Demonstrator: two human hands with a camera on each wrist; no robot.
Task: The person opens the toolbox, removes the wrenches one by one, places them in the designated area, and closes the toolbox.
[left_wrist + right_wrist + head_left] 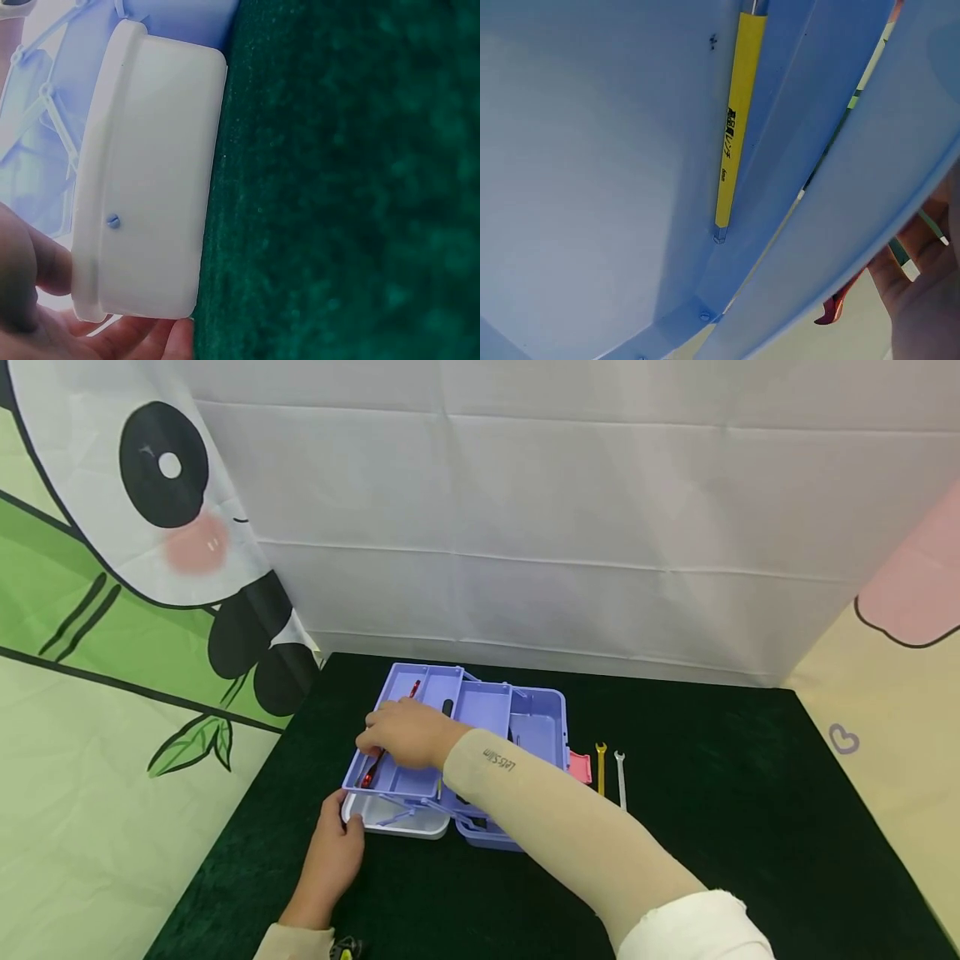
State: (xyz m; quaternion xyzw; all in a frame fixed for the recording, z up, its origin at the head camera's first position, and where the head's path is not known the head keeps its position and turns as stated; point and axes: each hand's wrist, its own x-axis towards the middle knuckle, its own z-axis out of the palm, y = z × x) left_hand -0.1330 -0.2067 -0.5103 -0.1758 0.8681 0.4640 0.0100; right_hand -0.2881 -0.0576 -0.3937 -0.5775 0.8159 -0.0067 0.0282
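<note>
A purple toolbox [538,718] stands with its trays fanned out to the left over its white lid [397,823]. My left hand [333,852] grips the lid's left corner, with fingers curled beneath it in the left wrist view. My right hand [408,732] reaches across into the left tray [442,681], fingers pointing down. From under its fingers sticks a slim red-and-black tool [369,775]; the fingertips on it are hidden in the head view. A red-tipped tool [415,688] lies farther back in that tray. The right wrist view shows a yellow-sleeved hex key [739,120] lying in a compartment.
Right of the toolbox lie a yellow wrench [601,767] and a silver wrench [620,777], near a pink latch-like piece [580,767]. Thin hinge arms [405,810] run along the trays' near side. Dark green cloth [705,827] covers the table, with a white curtain behind.
</note>
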